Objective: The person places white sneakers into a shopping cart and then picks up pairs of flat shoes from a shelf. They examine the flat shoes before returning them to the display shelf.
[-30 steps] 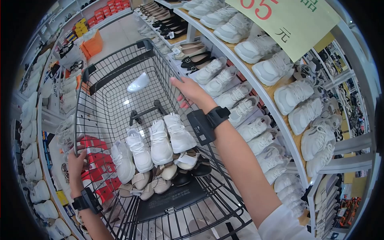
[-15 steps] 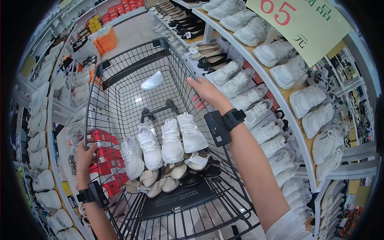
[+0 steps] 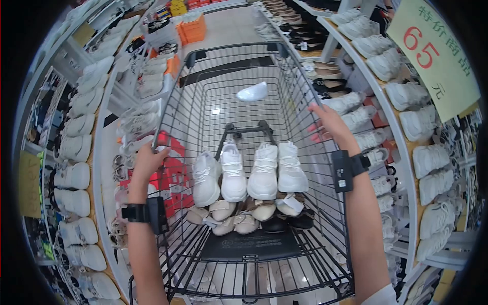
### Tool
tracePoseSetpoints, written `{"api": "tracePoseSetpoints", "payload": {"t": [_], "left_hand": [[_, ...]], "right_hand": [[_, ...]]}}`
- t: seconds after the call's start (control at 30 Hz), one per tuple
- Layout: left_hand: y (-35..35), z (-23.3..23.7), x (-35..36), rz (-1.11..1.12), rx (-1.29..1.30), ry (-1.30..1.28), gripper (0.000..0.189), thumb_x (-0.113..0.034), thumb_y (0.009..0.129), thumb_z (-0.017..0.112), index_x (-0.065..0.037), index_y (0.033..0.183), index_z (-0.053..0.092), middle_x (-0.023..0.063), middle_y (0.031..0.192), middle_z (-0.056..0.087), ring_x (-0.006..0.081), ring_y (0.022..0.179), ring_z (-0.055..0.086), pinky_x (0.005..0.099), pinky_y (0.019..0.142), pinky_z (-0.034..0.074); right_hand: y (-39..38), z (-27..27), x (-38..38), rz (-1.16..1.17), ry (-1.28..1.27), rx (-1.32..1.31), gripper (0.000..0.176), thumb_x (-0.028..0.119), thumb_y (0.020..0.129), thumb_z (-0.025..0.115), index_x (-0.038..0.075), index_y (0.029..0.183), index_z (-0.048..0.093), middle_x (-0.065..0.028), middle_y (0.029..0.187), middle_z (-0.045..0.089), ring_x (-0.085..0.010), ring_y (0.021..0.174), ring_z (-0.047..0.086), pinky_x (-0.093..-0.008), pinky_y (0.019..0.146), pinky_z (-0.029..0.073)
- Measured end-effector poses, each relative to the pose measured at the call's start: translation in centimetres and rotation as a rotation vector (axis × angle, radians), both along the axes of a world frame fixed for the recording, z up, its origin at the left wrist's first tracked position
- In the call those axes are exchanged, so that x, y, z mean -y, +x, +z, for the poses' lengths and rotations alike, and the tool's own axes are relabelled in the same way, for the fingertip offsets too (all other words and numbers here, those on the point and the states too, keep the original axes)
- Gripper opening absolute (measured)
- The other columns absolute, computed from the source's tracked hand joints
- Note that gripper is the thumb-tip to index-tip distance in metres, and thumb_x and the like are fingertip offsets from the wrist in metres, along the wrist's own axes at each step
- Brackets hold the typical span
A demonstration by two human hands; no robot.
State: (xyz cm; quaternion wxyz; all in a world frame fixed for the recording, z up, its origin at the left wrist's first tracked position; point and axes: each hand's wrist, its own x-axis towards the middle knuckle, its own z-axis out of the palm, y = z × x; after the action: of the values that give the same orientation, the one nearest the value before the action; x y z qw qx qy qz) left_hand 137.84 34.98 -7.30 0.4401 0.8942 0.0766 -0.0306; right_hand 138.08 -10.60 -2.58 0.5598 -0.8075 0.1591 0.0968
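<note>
The left hand (image 3: 147, 162) is gripping the cart (image 3: 234, 47) at its 9 o'clock rim, fingers curled over the top wire. The right hand (image 3: 330, 124) is gripping the 3 o'clock rim, fingers wrapped over the outer side. The cart is standing in the aisle between the left shelf (image 3: 103, 152) and the right shelf (image 3: 406, 152), its nose pointing to 12 o'clock. It is carrying four white sneakers (image 3: 264, 173) above a row of flats (image 3: 244, 221). The step appears to be steering the cart by its sides. Both hands should be pushing evenly. The right shelf is lying just beside the right knuckles, so a slight bias toward 11 o'clock is advisable. Jerking is likely to shift the loose load.
</note>
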Motion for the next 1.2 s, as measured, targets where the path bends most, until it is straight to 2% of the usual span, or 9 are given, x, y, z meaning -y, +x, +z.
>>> {"api": "tracePoseSetpoints", "payload": {"t": [0.03, 0.27, 0.47, 0.8, 0.9, 0.97, 1.0, 1.07, 1.2], "left_hand": [[-0.1, 0.2, 0.1, -0.02, -0.01, -0.005, 0.031, -0.018, 0.077, 0.066, -0.001, 0.102, 0.06, 0.0035, 0.06, 0.055, 0.0112, 0.049, 0.054, 0.027, 0.043, 0.044], [-0.4, 0.7, 0.4, -0.007, -0.022, -0.015, 0.029, -0.019, 0.077, 0.066, 0.001, 0.097, 0.059, 0.0041, 0.06, 0.054, 0.0124, 0.049, 0.054, 0.0281, 0.043, 0.046], [0.0, -0.2, -0.2, -0.047, 0.022, 0.029, 0.028, -0.019, 0.077, 0.066, 0.002, 0.095, 0.058, 0.0055, 0.059, 0.054, 0.0131, 0.049, 0.054, 0.0283, 0.044, 0.047], [-0.4, 0.9, 0.9, -0.014, -0.007, 0.029, 0.029, -0.019, 0.077, 0.065, -0.001, 0.1, 0.06, 0.0046, 0.062, 0.054, 0.0134, 0.052, 0.054, 0.0306, 0.045, 0.05], [-0.3, 0.9, 0.8, 0.001, -0.031, 0.003, 0.029, -0.019, 0.077, 0.065, -0.001, 0.099, 0.06, 0.0045, 0.062, 0.054, 0.0128, 0.053, 0.055, 0.0298, 0.045, 0.05], [0.1, 0.5, 0.4, -0.019, -0.037, 0.012, 0.035, -0.017, 0.078, 0.064, 0.0, 0.108, 0.055, 0.0067, 0.065, 0.061, 0.0106, 0.047, 0.055, 0.0236, 0.04, 0.044], [0.1, 0.7, 0.7, -0.018, -0.038, 0.009, 0.035, -0.017, 0.078, 0.064, 0.0, 0.108, 0.055, 0.0067, 0.065, 0.061, 0.0106, 0.047, 0.055, 0.0236, 0.04, 0.044], [-0.1, 1.4, 1.2, 0.01, -0.027, 0.02, 0.028, -0.018, 0.076, 0.066, -0.002, 0.098, 0.061, 0.0045, 0.062, 0.054, 0.0129, 0.052, 0.055, 0.0286, 0.045, 0.048], [0.2, 1.0, 1.1, 0.041, -0.023, 0.016, 0.029, -0.018, 0.076, 0.066, -0.002, 0.098, 0.061, 0.0044, 0.062, 0.055, 0.0129, 0.052, 0.056, 0.0286, 0.045, 0.048]], "right_hand": [[-0.1, 0.0, 0.0, 0.011, -0.019, -0.019, 0.052, 0.053, 0.089, 0.044, 0.01, 0.118, 0.047, -0.0122, 0.078, 0.057, -0.0211, 0.052, 0.061, -0.0291, 0.047, 0.051], [-0.4, 0.1, -0.2, -0.001, -0.076, -0.022, 0.049, 0.052, 0.092, 0.039, 0.012, 0.118, 0.048, -0.0118, 0.078, 0.059, -0.0204, 0.054, 0.062, -0.0256, 0.044, 0.05], [-0.6, 0.3, 0.0, -0.008, -0.076, -0.034, 0.048, 0.05, 0.093, 0.038, 0.012, 0.12, 0.048, -0.0114, 0.078, 0.059, -0.0208, 0.054, 0.062, -0.0263, 0.045, 0.05], [-0.1, 0.4, 0.1, 0.001, -0.052, -0.012, 0.047, 0.047, 0.093, 0.039, 0.01, 0.12, 0.048, -0.013, 0.077, 0.058, -0.0211, 0.053, 0.061, -0.0276, 0.046, 0.051], [0.4, 0.5, 0.2, 0.026, -0.085, -0.023, 0.047, 0.047, 0.093, 0.04, 0.01, 0.119, 0.048, -0.0135, 0.079, 0.058, -0.0207, 0.051, 0.061, -0.0274, 0.046, 0.051], [0.7, 0.4, 0.4, 0.026, -0.08, -0.026, 0.047, 0.048, 0.093, 0.039, 0.01, 0.118, 0.049, -0.0136, 0.08, 0.059, -0.0203, 0.051, 0.061, -0.0268, 0.045, 0.05], [0.8, 0.5, 0.3, 0.027, -0.083, -0.028, 0.047, 0.048, 0.093, 0.039, 0.01, 0.118, 0.049, -0.0136, 0.08, 0.059, -0.0203, 0.051, 0.061, -0.0268, 0.045, 0.05], [1.0, 0.8, 0.3, 0.024, -0.068, -0.03, 0.048, 0.049, 0.092, 0.039, 0.01, 0.118, 0.049, -0.0127, 0.08, 0.059, -0.0196, 0.05, 0.061, -0.0255, 0.044, 0.049], [1.7, 0.9, 0.6, 0.042, -0.077, -0.025, 0.05, 0.052, 0.092, 0.039, 0.01, 0.118, 0.049, -0.0128, 0.08, 0.059, -0.0194, 0.05, 0.061, -0.025, 0.044, 0.049]]}}
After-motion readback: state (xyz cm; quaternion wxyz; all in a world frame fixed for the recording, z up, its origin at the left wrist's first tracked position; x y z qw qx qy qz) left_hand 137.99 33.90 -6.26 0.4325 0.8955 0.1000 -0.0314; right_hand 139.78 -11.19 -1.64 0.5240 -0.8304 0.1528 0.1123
